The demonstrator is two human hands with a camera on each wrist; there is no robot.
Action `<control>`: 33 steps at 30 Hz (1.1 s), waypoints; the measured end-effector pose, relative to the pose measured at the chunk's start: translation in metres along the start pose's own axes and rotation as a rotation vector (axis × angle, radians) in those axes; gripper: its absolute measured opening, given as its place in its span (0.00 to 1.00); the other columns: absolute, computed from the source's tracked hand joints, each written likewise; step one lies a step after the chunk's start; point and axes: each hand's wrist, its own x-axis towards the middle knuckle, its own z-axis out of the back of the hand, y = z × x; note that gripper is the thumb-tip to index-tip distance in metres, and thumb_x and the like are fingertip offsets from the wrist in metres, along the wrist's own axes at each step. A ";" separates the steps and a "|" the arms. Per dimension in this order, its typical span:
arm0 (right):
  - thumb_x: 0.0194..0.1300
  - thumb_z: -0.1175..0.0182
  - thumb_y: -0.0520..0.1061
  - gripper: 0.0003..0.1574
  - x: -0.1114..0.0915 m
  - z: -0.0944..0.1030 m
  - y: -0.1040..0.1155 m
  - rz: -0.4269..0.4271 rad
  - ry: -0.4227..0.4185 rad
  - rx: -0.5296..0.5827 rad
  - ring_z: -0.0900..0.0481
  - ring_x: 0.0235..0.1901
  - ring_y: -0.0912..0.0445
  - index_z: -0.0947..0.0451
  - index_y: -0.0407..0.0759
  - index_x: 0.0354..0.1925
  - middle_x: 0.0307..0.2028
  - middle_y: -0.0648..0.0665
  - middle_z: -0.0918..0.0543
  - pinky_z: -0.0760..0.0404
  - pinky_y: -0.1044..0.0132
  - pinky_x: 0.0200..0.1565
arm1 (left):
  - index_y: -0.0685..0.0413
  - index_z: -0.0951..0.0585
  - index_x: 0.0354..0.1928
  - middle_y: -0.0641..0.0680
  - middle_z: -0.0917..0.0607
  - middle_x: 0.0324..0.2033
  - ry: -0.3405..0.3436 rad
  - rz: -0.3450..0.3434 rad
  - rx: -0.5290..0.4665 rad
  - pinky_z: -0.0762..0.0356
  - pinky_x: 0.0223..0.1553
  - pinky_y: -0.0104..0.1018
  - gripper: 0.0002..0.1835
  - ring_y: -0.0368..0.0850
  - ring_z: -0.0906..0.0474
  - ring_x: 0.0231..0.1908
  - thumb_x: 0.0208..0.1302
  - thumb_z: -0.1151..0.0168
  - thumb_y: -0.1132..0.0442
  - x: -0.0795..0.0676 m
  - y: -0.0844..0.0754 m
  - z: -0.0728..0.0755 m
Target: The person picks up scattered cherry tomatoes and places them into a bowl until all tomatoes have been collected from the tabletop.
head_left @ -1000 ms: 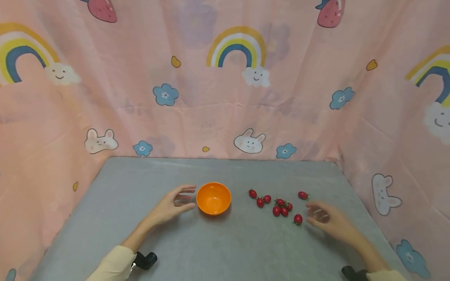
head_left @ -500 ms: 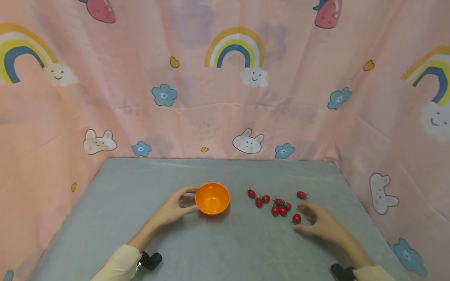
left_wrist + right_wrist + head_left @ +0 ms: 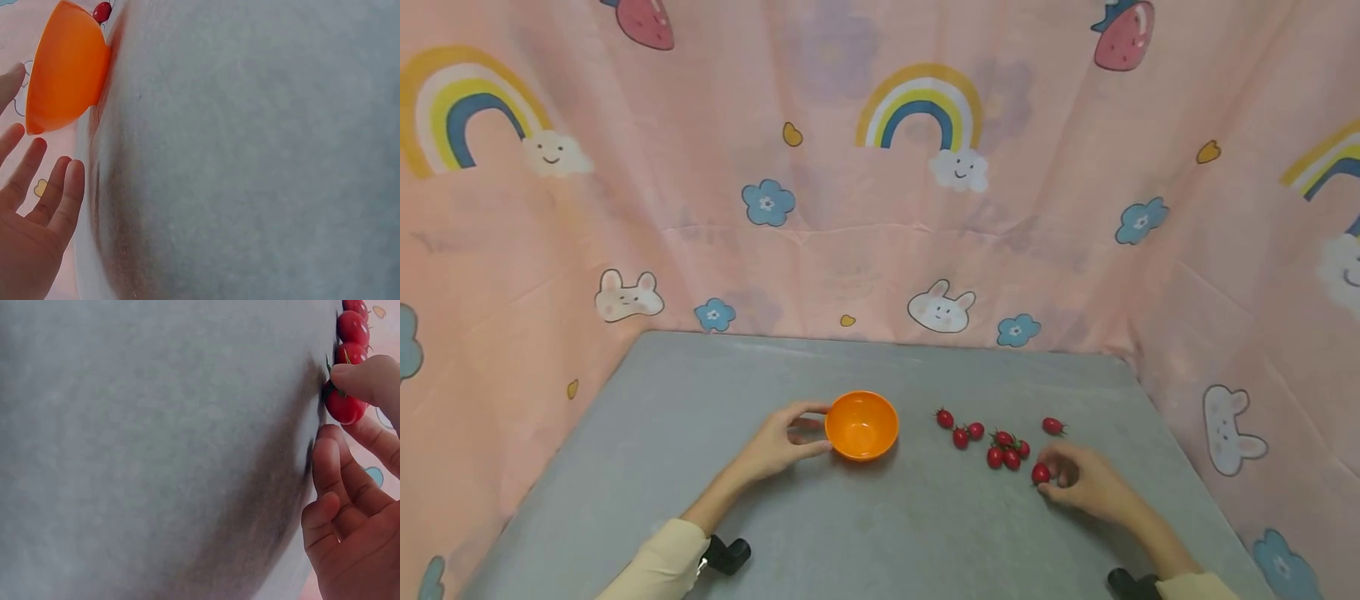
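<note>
An orange bowl [image 3: 862, 427] stands upright on the grey table. My left hand [image 3: 778, 442] is at its left side, thumb and fingers spread toward the rim; in the left wrist view the fingers [image 3: 74, 181] are straight and hold nothing. Whether the tips touch the bowl is hard to tell. On the right, my right hand [image 3: 1093, 483] pinches a red cherry tomato [image 3: 345, 407] between thumb and index finger, its green stem end showing. The other fingers of that hand are loosely bent beside it. The tomato appears to be at the tabletop.
Several cherry tomatoes [image 3: 995, 457] lie in a loose cluster between the bowl and my right hand. A lone tomato [image 3: 1053, 426] lies behind that hand. A pink patterned curtain [image 3: 820, 258] rises along the table's back and sides.
My left hand has moved right to the bowl's side. My right hand has come left, and its thumb and index finger have closed on the front cherry tomato. The head view has shifted slightly.
</note>
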 end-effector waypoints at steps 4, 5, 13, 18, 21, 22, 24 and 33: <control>0.56 0.24 0.40 0.20 0.001 0.002 -0.004 -0.003 0.022 0.044 0.24 0.29 0.59 0.19 0.40 0.46 0.33 0.52 0.21 0.24 0.66 0.29 | 0.60 0.22 0.63 0.61 0.21 0.60 -0.006 -0.011 0.009 0.18 0.49 0.52 0.29 0.62 0.21 0.55 0.60 0.24 0.65 0.000 0.002 -0.001; 0.56 0.24 0.40 0.21 0.001 0.003 -0.005 -0.005 0.026 0.052 0.24 0.30 0.59 0.19 0.39 0.47 0.33 0.52 0.20 0.23 0.66 0.30 | 0.60 0.22 0.63 0.61 0.21 0.60 -0.007 -0.011 0.013 0.18 0.49 0.53 0.29 0.62 0.21 0.55 0.60 0.24 0.65 0.000 0.002 -0.001; 0.59 0.26 0.37 0.23 0.003 0.014 -0.006 -0.002 -0.027 0.050 0.23 0.32 0.59 0.21 0.38 0.51 0.34 0.52 0.21 0.20 0.65 0.34 | 0.57 0.20 0.61 0.58 0.19 0.57 -0.024 -0.002 0.068 0.17 0.48 0.48 0.26 0.57 0.19 0.52 0.61 0.24 0.62 0.003 0.003 -0.002; 0.57 0.25 0.34 0.23 0.013 0.016 0.005 0.065 -0.105 0.038 0.22 0.33 0.58 0.21 0.38 0.50 0.36 0.51 0.19 0.19 0.64 0.34 | 0.57 0.20 0.60 0.58 0.19 0.56 -0.041 -0.010 0.080 0.17 0.47 0.45 0.25 0.56 0.18 0.50 0.62 0.25 0.62 0.005 0.006 -0.003; 0.58 0.25 0.35 0.21 0.020 0.016 0.015 0.057 -0.122 0.039 0.22 0.33 0.58 0.20 0.40 0.49 0.37 0.52 0.19 0.19 0.64 0.36 | 0.57 0.20 0.60 0.58 0.19 0.56 -0.052 -0.011 0.078 0.17 0.47 0.44 0.25 0.56 0.18 0.50 0.62 0.25 0.62 0.005 0.007 -0.003; 0.58 0.25 0.36 0.21 0.023 0.015 0.018 0.055 -0.126 0.040 0.22 0.34 0.58 0.20 0.41 0.49 0.37 0.52 0.18 0.19 0.64 0.36 | 0.57 0.20 0.60 0.58 0.19 0.56 -0.055 -0.011 0.075 0.17 0.47 0.43 0.26 0.56 0.18 0.50 0.61 0.25 0.62 0.005 0.007 -0.003; 0.59 0.25 0.37 0.21 0.028 0.013 0.025 0.063 -0.129 0.047 0.22 0.34 0.57 0.19 0.41 0.50 0.38 0.52 0.18 0.19 0.64 0.36 | 0.58 0.20 0.60 0.58 0.19 0.56 -0.060 -0.013 0.070 0.17 0.47 0.44 0.26 0.56 0.18 0.50 0.61 0.24 0.62 0.004 0.008 -0.003; 0.59 0.26 0.36 0.20 0.053 -0.001 0.048 0.121 -0.111 0.098 0.21 0.34 0.55 0.19 0.42 0.49 0.38 0.52 0.18 0.19 0.63 0.36 | 0.58 0.20 0.61 0.58 0.19 0.57 -0.060 -0.005 0.073 0.17 0.48 0.46 0.26 0.56 0.18 0.50 0.61 0.24 0.63 0.004 0.009 -0.004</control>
